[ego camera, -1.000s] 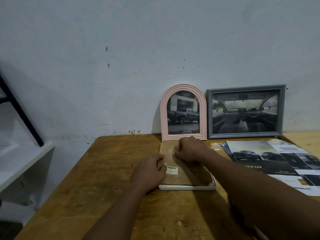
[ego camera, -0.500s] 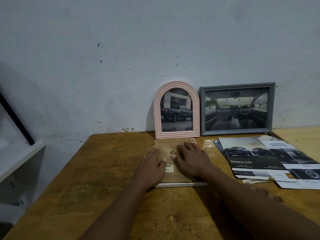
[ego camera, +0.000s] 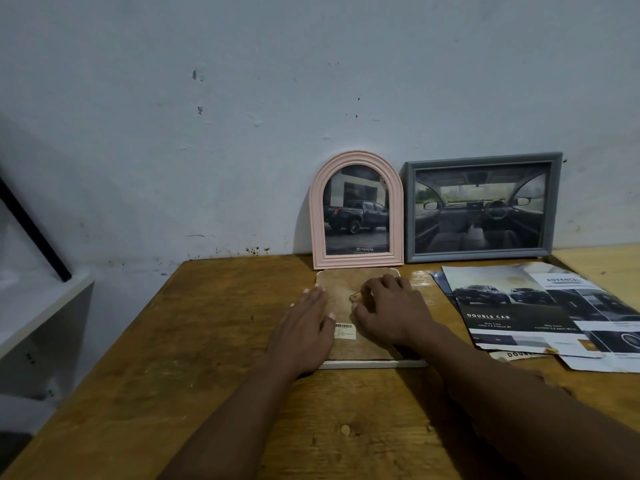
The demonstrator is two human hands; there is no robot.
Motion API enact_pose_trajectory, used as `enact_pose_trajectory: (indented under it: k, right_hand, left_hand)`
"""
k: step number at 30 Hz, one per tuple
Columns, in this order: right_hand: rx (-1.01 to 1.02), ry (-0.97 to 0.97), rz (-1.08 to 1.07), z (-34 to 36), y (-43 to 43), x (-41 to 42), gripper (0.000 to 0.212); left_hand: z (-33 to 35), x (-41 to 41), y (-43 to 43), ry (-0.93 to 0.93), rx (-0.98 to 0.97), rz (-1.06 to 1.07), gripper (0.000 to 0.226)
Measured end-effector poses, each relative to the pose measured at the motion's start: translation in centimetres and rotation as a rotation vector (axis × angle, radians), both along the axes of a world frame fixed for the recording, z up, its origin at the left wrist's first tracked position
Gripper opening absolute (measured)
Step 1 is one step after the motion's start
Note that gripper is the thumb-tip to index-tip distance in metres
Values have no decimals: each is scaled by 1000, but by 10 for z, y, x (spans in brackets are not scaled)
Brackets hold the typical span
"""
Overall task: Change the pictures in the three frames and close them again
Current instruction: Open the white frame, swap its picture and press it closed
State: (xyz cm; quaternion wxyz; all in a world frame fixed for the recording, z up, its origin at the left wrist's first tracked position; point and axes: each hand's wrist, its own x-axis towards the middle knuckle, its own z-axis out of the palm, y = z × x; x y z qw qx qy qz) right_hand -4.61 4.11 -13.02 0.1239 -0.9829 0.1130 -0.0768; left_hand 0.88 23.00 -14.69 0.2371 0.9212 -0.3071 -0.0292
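Note:
A white frame (ego camera: pixel 374 363) lies face down on the wooden table, its brown backing board (ego camera: pixel 341 289) facing up with a barcode sticker (ego camera: pixel 345 331) on it. My left hand (ego camera: pixel 304 329) lies flat on the board's left side, fingers straight. My right hand (ego camera: pixel 389 311) rests on the right side, fingers spread and slightly bent over a small metal clip near the board's middle. A pink arched frame (ego camera: pixel 356 209) with a pickup truck picture and a grey rectangular frame (ego camera: pixel 481 207) with a car interior picture lean upright against the wall behind.
Several car brochure pages (ego camera: pixel 540 313) lie spread on the table to the right of the frame. A white shelf (ego camera: pixel 38 306) with a black diagonal bar stands off the table's left edge. The wooden table (ego camera: pixel 194 341) ends against the wall.
Both hands uncurled from fists pressing on the backing and now lie flatter on it. The camera view shifted slightly; the frame stayed in place.

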Motion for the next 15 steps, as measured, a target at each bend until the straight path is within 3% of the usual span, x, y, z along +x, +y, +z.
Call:
enact_pose_trajectory:
  k: [5, 8, 12, 15]
  right_hand:
    - [-19, -1, 19, -2, 1, -1, 58]
    - [-10, 4, 40, -2, -3, -1, 57]
    - [46, -30, 46, -2, -10, -1, 50]
    - [125, -107, 18, -3, -15, 0, 46]
  left_hand:
    - [15, 3, -4, -120, 208, -62, 60]
    - [24, 8, -8, -121, 230, -50, 58]
    - [19, 2, -16, -113, 68, 15, 34]
    - [6, -7, -13, -118, -153, 80, 30]
